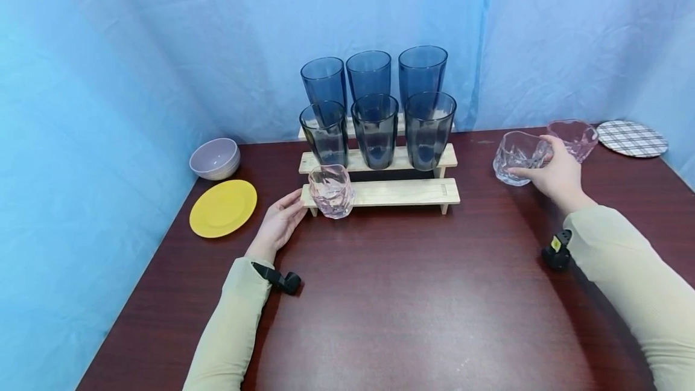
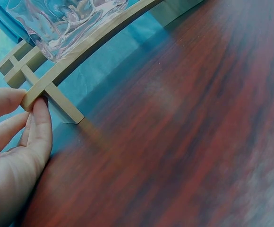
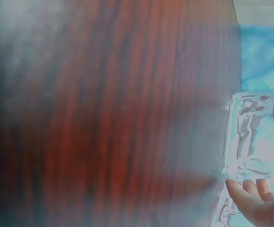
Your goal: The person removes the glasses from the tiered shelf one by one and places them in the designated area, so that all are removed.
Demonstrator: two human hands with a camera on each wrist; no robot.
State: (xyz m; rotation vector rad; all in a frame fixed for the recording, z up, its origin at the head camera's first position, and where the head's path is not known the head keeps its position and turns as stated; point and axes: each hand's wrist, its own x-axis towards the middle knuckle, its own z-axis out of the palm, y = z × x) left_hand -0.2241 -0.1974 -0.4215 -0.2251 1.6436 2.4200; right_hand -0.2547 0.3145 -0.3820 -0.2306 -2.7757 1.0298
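Right hand (image 1: 556, 175) curls its fingers round the clear glass (image 1: 516, 157) at 2 o'clock; left hand (image 1: 278, 222), fingers relaxed, steadies the wooden rack (image 1: 404, 192). Next is probably lifting it onto the bottom step beside the pink glass (image 1: 331, 190).

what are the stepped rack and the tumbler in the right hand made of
Stepped rack: looks like pale unfinished wood, matte, faint grain showing. Clear tumbler held by the right hand: see-through and glossy with wavy facets, probably glass, though clear plastic can't be ruled out.
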